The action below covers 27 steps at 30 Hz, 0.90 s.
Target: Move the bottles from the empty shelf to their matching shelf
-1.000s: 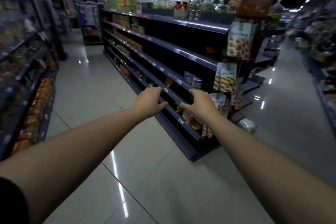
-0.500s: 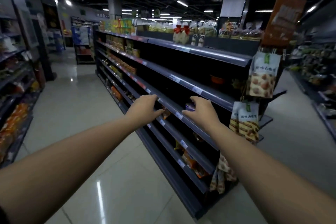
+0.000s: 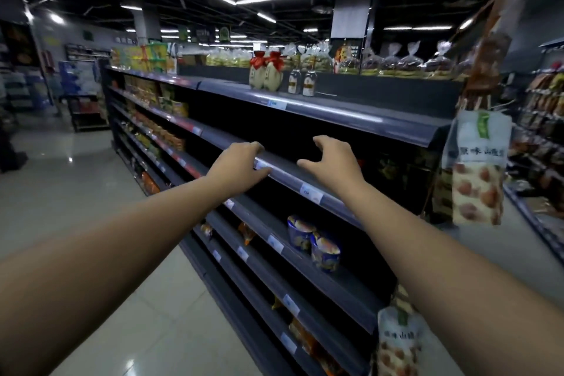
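Standing upright at twelve o'clock on top shelf (image 3: 351, 110): four bottles (image 3: 300, 82), necks up. Left hand (image 3: 236, 166), right hand (image 3: 331, 162) unclenched, grasping nothing.

Top shelf: 2 cream gourd-shaped bottles with red bows (image 3: 265, 76), 2 clear glass bottles (image 3: 302, 82). Lower shelf: 2 blue snack cups (image 3: 314, 243). Shelf end: 2 hanging nut bags (image 3: 477, 168). Hands: 2, left hand (image 3: 239, 163), right hand (image 3: 334, 163).

We see both arms stretched toward a dark store shelf unit (image 3: 351, 114). Our left hand (image 3: 241, 163) and right hand (image 3: 331, 162) hover empty, fingers spread. Four bottles (image 3: 280, 75) stand on the top shelf; two blue cups (image 3: 314, 243) sit lower.
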### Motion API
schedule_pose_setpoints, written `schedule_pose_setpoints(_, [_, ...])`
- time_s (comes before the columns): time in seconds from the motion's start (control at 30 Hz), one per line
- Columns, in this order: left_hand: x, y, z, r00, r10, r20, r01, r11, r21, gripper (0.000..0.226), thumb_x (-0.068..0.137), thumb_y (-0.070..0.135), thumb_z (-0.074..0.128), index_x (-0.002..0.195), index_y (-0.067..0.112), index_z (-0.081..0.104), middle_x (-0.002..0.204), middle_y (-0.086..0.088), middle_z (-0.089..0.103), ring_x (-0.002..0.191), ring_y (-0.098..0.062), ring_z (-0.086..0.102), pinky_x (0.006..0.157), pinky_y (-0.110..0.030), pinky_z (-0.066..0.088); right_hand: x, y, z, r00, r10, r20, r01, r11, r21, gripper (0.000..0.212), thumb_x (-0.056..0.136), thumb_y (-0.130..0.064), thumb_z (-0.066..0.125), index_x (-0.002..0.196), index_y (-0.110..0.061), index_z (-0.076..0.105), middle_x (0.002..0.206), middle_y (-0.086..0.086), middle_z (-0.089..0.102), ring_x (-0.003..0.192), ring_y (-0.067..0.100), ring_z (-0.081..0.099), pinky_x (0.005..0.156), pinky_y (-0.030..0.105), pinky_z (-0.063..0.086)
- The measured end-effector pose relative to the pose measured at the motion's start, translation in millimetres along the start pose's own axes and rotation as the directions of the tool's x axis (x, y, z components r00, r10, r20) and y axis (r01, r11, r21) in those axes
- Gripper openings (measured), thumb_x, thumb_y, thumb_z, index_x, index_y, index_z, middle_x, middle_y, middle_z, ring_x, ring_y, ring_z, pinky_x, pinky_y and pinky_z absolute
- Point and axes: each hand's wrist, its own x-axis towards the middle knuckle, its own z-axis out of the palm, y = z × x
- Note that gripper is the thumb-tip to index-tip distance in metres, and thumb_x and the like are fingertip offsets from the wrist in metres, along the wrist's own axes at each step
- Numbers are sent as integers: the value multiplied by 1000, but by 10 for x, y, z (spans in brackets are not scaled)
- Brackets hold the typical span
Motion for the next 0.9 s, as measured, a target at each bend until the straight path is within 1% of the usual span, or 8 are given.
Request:
schedule_pose_setpoints(0.1, [702,-129,121,1000,11,-20,-11,1000,-22,61,91,43,70,140,9,57,134,-11,66,125,-28,61,103,-42,51,668,128,53,1000,-4,-13,4,1000,-2,75,87,-41,79,149,-9,52,147,11,60,136,30,56,111,42,47])
schedule_pose_setpoints(0.3, [1990,-445,332,996,-27,-87,14,988,-152,60,90,41,73,136,6,60,131,-11,68,122,-27,63,103,-39,50,1849,317,263,998,-2,-66,0,1000,-26,71,87,-43,78,145,-9,55,144,12,62,134,32,57,107,42,48])
schedule_pose_setpoints(0.43, [2788,-706,498,992,5,-124,-28,982,-185,55,90,41,72,129,3,63,125,-14,70,116,-29,65,99,-40,51,2486,364,425,995,-20,-101,15,998,-58,71,87,-43,77,148,-12,54,145,10,62,135,31,56,110,43,47])
schedule_pose_setpoints(0.5, [3204,-857,583,992,22,-123,-47,977,-206,56,90,42,71,130,4,63,125,-13,70,115,-30,65,98,-42,52,2803,356,476,991,-25,-135,15,997,-72,73,87,-42,78,149,-13,53,147,9,61,135,30,56,111,43,48])
schedule_pose_setpoints(0.57, [3603,-1004,661,990,65,-128,-92,973,-213,57,90,42,70,132,5,62,125,-13,69,115,-31,64,97,-43,53,3097,327,533,987,-11,-161,-4,996,-91,71,88,-40,78,149,-14,53,146,8,61,135,29,56,110,43,48])
schedule_pose_setpoints(0.67, [4159,-1196,787,978,167,-124,-189,962,-195,57,90,44,69,133,6,62,126,-12,69,115,-31,65,97,-44,54,3500,282,639,980,25,-199,-49,992,-114,71,89,-39,78,149,-13,53,145,7,62,135,27,55,111,42,48])
schedule_pose_setpoints(0.8, [4797,-1405,960,957,278,-86,-288,948,-137,56,88,47,67,127,7,63,119,-13,71,108,-33,68,90,-48,58,3957,270,833,962,123,-243,-155,981,-118,73,89,-40,78,150,-11,52,148,8,60,138,27,53,114,43,46])
schedule_pose_setpoints(0.9, [5188,-1474,1033,949,309,-64,-316,934,-165,54,90,45,69,128,6,64,118,-14,71,108,-33,65,90,-42,56,4257,287,938,939,199,-280,-240,963,-120,74,87,-43,79,148,-9,53,145,11,60,135,29,55,111,45,48])
